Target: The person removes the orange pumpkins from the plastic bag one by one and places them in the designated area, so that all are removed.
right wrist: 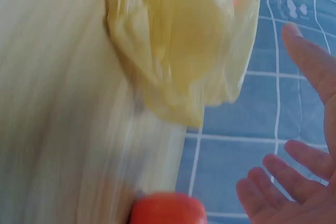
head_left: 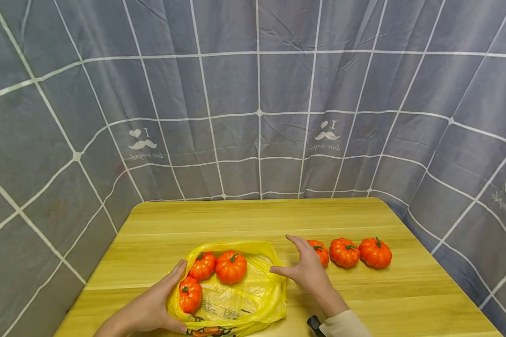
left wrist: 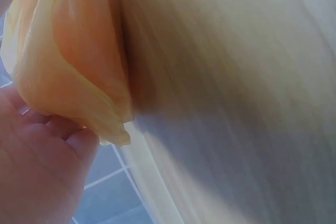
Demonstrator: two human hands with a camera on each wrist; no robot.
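Note:
A yellow plastic bag [head_left: 253, 323] lies on the table with its mouth spread wide. Inside its left half sit three small orange pumpkins [head_left: 231, 267] with green stems. My left hand [head_left: 152, 306] rests against the bag's left side, thumb and fingers spread along the rim. In the left wrist view the fingers [left wrist: 68, 132] show at the bag's thin film. At the bag's right rim is my right hand [head_left: 309, 271], thumb and fingers apart, nothing held. In the right wrist view this palm faces the bag [right wrist: 184, 45] across a gap.
Right of the bag three more pumpkins stand in a row; the nearest [head_left: 320, 255] is partly behind my right hand, the farthest [head_left: 375, 252] at the right. A black object [head_left: 315, 324] shows by the right sleeve. A grey checked curtain [head_left: 236, 93] surrounds the wooden table [head_left: 253, 217].

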